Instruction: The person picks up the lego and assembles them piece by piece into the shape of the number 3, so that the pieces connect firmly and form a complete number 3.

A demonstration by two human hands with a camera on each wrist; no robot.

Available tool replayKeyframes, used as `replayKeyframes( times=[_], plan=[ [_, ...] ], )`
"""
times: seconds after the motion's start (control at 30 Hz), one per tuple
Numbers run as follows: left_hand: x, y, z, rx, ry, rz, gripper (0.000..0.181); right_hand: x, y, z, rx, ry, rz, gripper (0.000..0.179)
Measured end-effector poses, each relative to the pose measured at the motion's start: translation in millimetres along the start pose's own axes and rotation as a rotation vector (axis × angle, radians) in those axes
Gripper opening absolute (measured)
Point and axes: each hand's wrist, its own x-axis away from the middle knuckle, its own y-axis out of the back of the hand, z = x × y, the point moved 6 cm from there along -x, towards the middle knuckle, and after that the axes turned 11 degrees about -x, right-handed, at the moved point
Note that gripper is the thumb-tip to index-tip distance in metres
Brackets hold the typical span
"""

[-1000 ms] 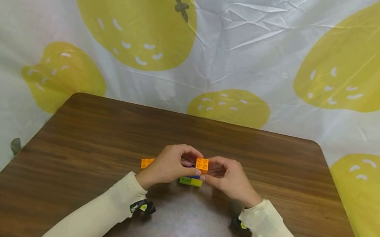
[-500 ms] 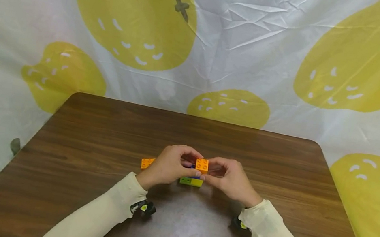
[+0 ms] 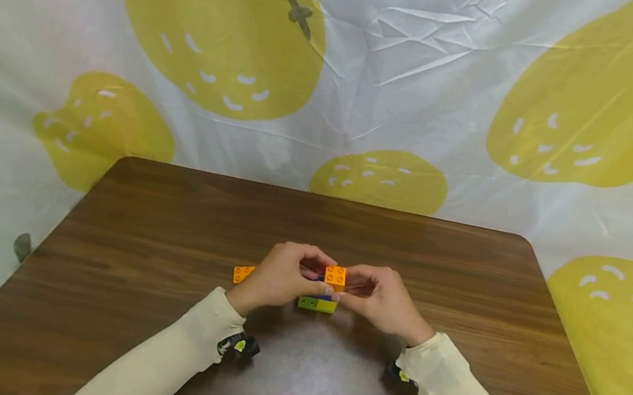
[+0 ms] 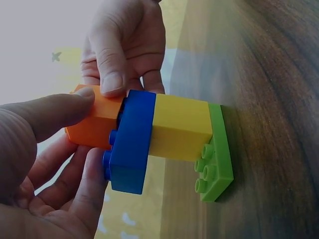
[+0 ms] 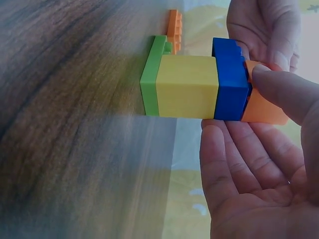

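An orange brick [image 3: 334,278] tops a small tower in front of me. Under it, a blue brick [image 4: 132,144] lies across a yellow block [image 4: 182,124], which sits on a flat green plate [image 4: 219,159] on the table. My left hand [image 3: 283,274] pinches the orange brick between thumb and fingers, a fingertip close to the blue brick's studs. From the other side my right hand [image 3: 384,296] grips the same brick, its thumb pressed on the near face. A thin dark gap shows between orange and blue in the right wrist view.
A flat orange studded piece [image 3: 242,274] lies left of the tower, partly hidden by my left hand. The brown wooden table [image 3: 466,261] extends around it. Behind hangs a white sheet [image 3: 394,86] with yellow fruit shapes.
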Motion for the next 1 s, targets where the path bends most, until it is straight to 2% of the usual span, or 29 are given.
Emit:
replayKeyframes(
  times=[0.33, 0.6, 1.0],
  plan=[
    [-2.0, -0.8, 0.6, -0.036, -0.002, 0.0, 0.037, -0.6, 2, 3, 0.035, -0.016, 0.001, 0.031],
    [-1.5, -4.2, 4.5, -0.051, 0.015, 0.007, 0.037, 0.5, 4, 6, -0.01, 0.012, -0.023, 0.036],
    [1.9, -1.5, 7.4, 0.011, 0.021, -0.009, 0.041, 0.5, 4, 12, -0.015, 0.036, -0.027, 0.035]
  ],
)
